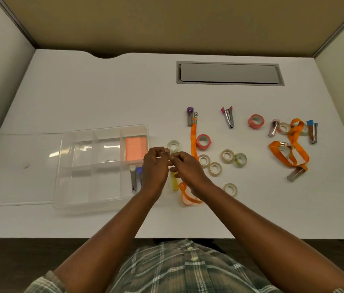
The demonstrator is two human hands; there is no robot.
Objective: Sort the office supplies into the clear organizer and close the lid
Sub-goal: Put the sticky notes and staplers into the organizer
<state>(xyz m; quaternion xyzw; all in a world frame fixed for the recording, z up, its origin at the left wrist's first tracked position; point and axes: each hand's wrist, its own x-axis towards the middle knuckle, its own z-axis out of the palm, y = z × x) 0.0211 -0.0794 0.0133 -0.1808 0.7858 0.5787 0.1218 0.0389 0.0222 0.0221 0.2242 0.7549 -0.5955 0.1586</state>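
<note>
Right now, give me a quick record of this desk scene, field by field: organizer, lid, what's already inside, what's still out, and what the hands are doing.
organizer: clear box with dividers, on the left of the desk
lid: open, lying flat to the left
inside: orange pad in the far right section; two staple removers in the near right section
still out: clear tape rolls, pink tape rolls, orange lanyards, more staple removers
hands: left hand and right hand meet above the desk, beside the box; what they pinch is too small to tell
</note>
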